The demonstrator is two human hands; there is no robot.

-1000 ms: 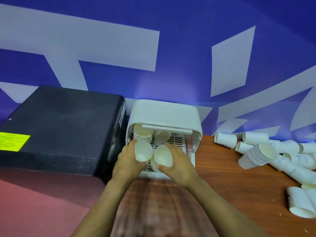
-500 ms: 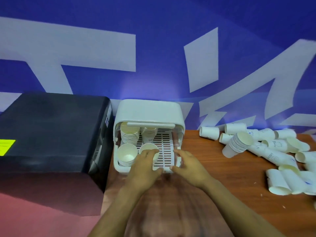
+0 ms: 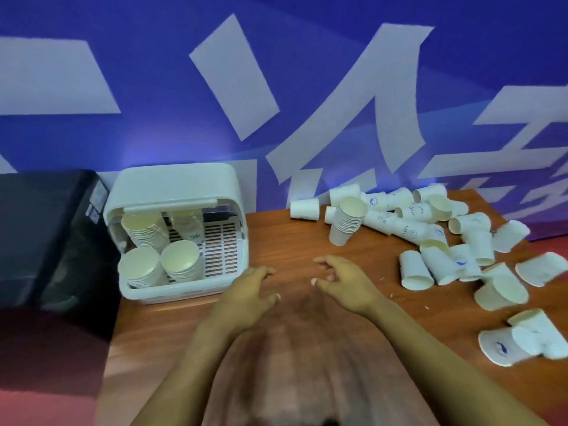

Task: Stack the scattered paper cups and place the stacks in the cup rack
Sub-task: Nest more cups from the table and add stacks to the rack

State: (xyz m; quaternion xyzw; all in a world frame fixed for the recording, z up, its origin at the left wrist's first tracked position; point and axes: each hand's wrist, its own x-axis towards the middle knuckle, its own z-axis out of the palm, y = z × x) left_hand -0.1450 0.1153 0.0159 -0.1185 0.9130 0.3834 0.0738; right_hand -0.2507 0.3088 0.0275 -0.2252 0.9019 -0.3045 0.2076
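Both hands hover low over the wooden counter (image 3: pixel 307 235), empty. Left hand (image 3: pixel 246 295) just right of the cup rack (image 3: pixel 172 186), fingers loosely spread, holding nothing. Right hand (image 3: pixel 347 281) beside it, fingers relaxed and slightly curled, also holding nothing. The white rack sits at the counter's left end against a black box (image 3: pixel 46 229), its lid raised; four stacks of paper cups (image 3: pixel 181 261) stand inside on the slotted tray, two in front, two behind. Loose cups (image 3: pixel 430 265) lie scattered on their sides across the right of the counter, well apart from the rack; one short stack (image 3: pixel 347 221) leans among them. Blue wall (image 3: pixel 153 103) behind.
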